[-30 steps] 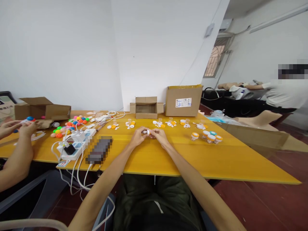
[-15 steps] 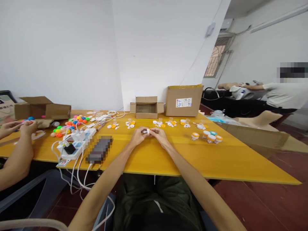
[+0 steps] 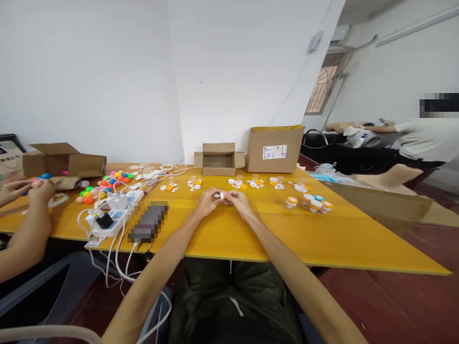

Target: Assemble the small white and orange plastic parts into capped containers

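My left hand [image 3: 205, 202] and my right hand [image 3: 238, 202] meet over the middle of the yellow table [image 3: 344, 239]. Between their pinched fingertips sits a small clear jar with a white lid [image 3: 217, 195], held just above the tabletop. Both hands are closed round it. Behind them lie rows of small white and orange lids and parts [image 3: 255, 183]. To the right stand several small capped jars [image 3: 310, 202] with orange, white and teal lids.
Two cardboard boxes [image 3: 218, 160] [image 3: 274, 149] stand at the table's back edge. A white power strip [image 3: 109, 217] with cables and a dark flat device [image 3: 147, 222] lie left. Colourful balls [image 3: 103, 186] sit by another person's hands [image 3: 25, 188]. A further person [image 3: 423, 138] is at far right.
My hands stay together on the small jar with only slight finger movement. The view has shifted a little. The other person's hands at left moved slightly.
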Demonstrator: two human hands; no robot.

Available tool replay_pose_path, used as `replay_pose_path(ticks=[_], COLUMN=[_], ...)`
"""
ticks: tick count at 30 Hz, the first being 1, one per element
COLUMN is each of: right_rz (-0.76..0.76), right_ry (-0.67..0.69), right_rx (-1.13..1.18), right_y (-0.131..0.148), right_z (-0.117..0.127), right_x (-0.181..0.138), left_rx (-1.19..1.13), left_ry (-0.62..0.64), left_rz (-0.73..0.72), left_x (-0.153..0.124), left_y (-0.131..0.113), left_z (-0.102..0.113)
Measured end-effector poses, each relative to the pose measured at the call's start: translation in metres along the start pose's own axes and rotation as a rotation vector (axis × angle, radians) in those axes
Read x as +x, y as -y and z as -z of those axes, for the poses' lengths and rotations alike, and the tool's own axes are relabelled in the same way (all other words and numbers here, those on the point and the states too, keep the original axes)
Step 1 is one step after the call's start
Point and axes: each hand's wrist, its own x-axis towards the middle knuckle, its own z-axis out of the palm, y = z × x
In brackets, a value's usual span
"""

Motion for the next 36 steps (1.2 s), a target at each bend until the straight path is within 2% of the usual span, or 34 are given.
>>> replay_pose_path(ticks=[8, 17, 28, 36], right_rz=[0.008, 0.104, 0.089, 0.04], right_ry=[-0.003, 0.012, 0.007, 0.008], right_rx=[0.0, 0.004, 0.023, 0.05], right_y=[0.0006, -0.0036, -0.0025, -0.0013], right_z=[-0.0001, 0.0009, 0.0012, -0.0001], right_x=[-0.0014, 0.0028, 0.0015, 0.0007], left_rx=[0.001, 0.007, -0.006, -0.056], left_ry=[-0.001, -0.02, -0.013, -0.006], left_rz=[-0.006, 0.06, 0.032, 0.067], left_x=[0.0002, 0.0026, 0.0025, 0.0011], left_y=[-0.0004, 0.0015, 0.0026, 0.0052], left_z=[0.0, -0.0022, -0.0028, -0.0037])
